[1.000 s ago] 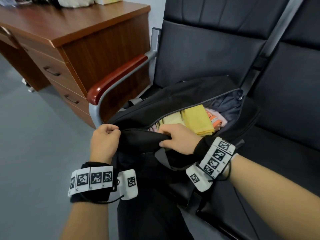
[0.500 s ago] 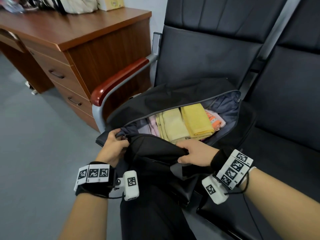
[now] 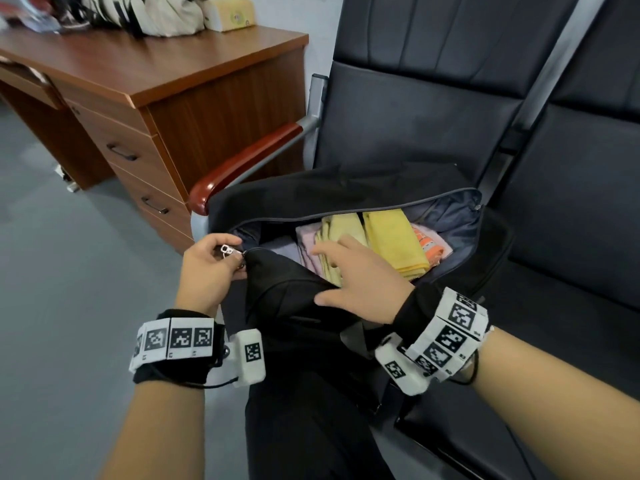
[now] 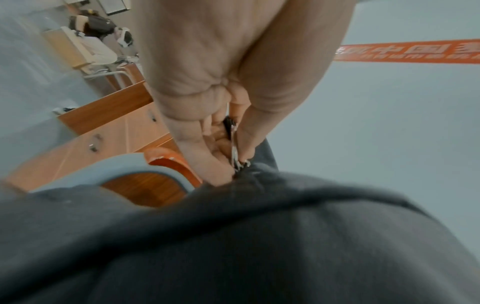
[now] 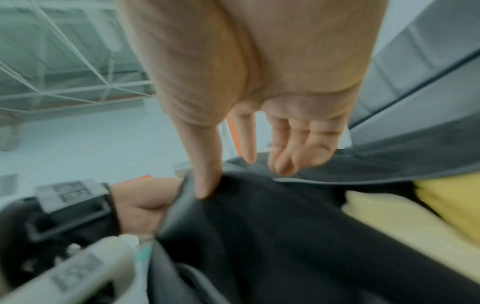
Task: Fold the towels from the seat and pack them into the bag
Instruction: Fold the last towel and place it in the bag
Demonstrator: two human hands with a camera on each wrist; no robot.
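**Entry: black bag on seat, packed, zip not yet drawn**

Setting: a row of dark padded seats [image 3: 415,126] with a red-capped armrest [image 3: 242,161], a wooden desk [image 3: 156,74] to the left, grey floor beneath.

Item: black bag [image 3: 329,199], resting on the seat nearest the armrest, its mouth wide open. Its long axis ran from the armrest end, near me, towards the seat divider, far and to the right; the zip line followed that axis and the opening faced up.

Contents: folded towels [image 3: 391,244] stood side by side inside the bag, pale yellow, brighter yellow, pink, and one orange-patterned at the far end. Their folded edges lay across the bag's length. No loose towel showed on the seat.

Hands: my left hand [image 3: 211,268] pinched the metal zip pull [image 3: 227,251] at the near end of the opening, fingers curled on it. My right hand [image 3: 360,285] lay flat with fingers straight, thumb pressing the near flap of the bag, fingertips reaching over the towels.

Status: I judged folding and packing done, as far as could be seen. Remaining: likely closing the zip along the long axis.
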